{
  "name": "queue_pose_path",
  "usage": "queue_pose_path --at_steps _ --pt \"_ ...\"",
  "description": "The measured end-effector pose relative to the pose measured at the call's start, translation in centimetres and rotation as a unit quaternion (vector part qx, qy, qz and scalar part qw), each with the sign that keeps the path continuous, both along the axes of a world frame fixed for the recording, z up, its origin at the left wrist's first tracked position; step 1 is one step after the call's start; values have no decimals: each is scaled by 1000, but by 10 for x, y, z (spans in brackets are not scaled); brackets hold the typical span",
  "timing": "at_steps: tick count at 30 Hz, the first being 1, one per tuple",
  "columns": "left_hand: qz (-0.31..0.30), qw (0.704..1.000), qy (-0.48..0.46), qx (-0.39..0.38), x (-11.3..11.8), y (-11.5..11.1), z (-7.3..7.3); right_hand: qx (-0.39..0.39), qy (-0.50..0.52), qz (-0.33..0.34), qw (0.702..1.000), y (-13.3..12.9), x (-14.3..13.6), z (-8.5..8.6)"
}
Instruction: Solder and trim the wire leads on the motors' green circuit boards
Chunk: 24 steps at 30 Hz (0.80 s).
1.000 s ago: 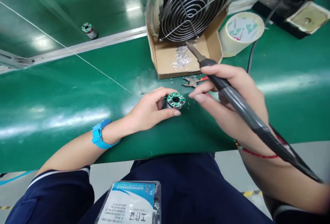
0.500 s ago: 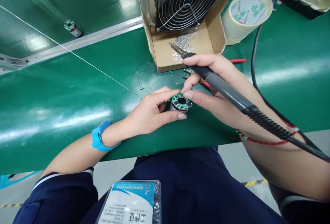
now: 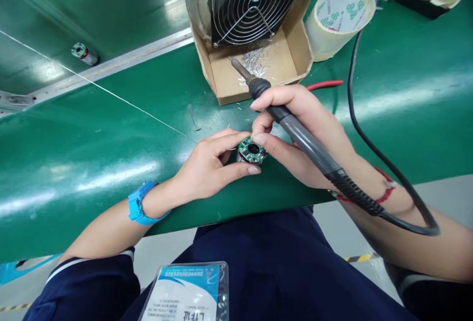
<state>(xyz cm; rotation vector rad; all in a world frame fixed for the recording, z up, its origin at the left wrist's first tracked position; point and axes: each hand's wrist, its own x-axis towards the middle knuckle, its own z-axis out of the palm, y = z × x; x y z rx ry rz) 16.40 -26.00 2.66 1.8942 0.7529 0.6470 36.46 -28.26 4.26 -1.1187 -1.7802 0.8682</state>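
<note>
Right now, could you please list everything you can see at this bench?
board: 1, green ring, on a small motor between both hands
iron: 1, grey-black, in right hand, tip over box
box: 1, brown card, behind hands, holding silvery scraps
fan: 1, black with wire grille, in box
tape: 1 roll, pale, right of box
motor: 1, far left belt
wire: 1, thin, across bench
bench: 1, green
badge: 1, lap
left hand: blue wristband, pinching board
right hand: red cord at wrist
</note>
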Motion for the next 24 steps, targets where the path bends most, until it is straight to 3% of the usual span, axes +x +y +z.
queue_pose_path --at_steps 5,8,10,12,17,21,24 --pt "-2 1000 20 -9 1 2 -7 -5 -10 -4 1000 -1 1 -12" --pt "24 999 43 -13 1 2 -12 7 37 -53 998 -3 -2 -13" --pt "54 996 57 44 1 3 -14 6 61 -95 994 -5 -6 -12" --pt "77 981 85 157 0 4 -15 -10 68 -106 992 -9 -10 -12" --pt "129 895 189 384 0 8 -21 -78 87 -83 990 -19 -22 -15" --pt "157 858 182 455 3 6 -28 -114 102 -116 981 -26 -34 -21" --pt "150 880 165 420 6 3 -28 -81 106 -137 982 -23 -36 -26"
